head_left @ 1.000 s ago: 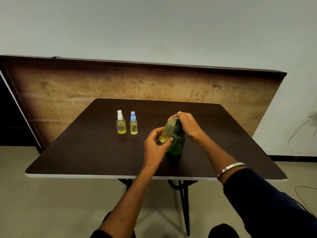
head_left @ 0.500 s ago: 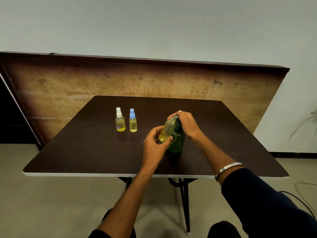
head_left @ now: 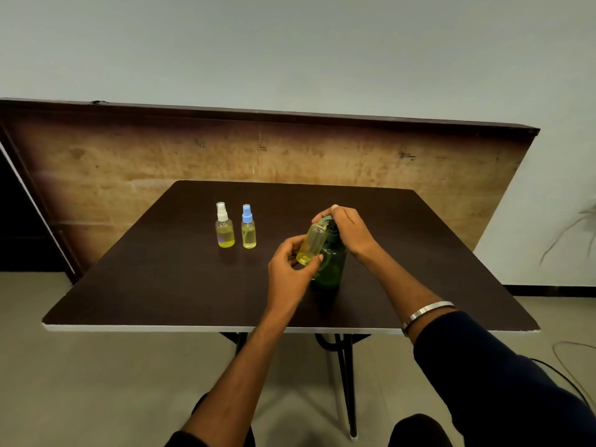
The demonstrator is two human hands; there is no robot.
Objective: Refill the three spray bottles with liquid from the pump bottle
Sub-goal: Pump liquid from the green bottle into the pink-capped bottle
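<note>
A green pump bottle [head_left: 330,266] of translucent plastic, round and wide-shouldered, stands upright on the smooth dark brown table [head_left: 167,285]. The right hand [head_left: 350,232] curls over its dark pump head, fingers wrapped round the top. Touching the front left of the pump bottle, the left hand [head_left: 290,272] pinches a small open bottle [head_left: 312,242] near its base between thumb and fingertips; this clear cylinder with its yellowish tint is tilted, its uncapped mouth leaning up against the pump's spout. Well to the left of the pump bottle two more small spray bottles stand upright, just beside each other: the white-capped bottle [head_left: 224,225] farther out, the blue-capped bottle [head_left: 248,227] nearer. Both are clear, rounded plastic holding yellow liquid. A plain metal bangle [head_left: 425,312] circles the right wrist above a dark sleeve [head_left: 503,375]. Behind the pump bottle a worn brown wooden board [head_left: 258,150] leans against the pale wall.
</note>
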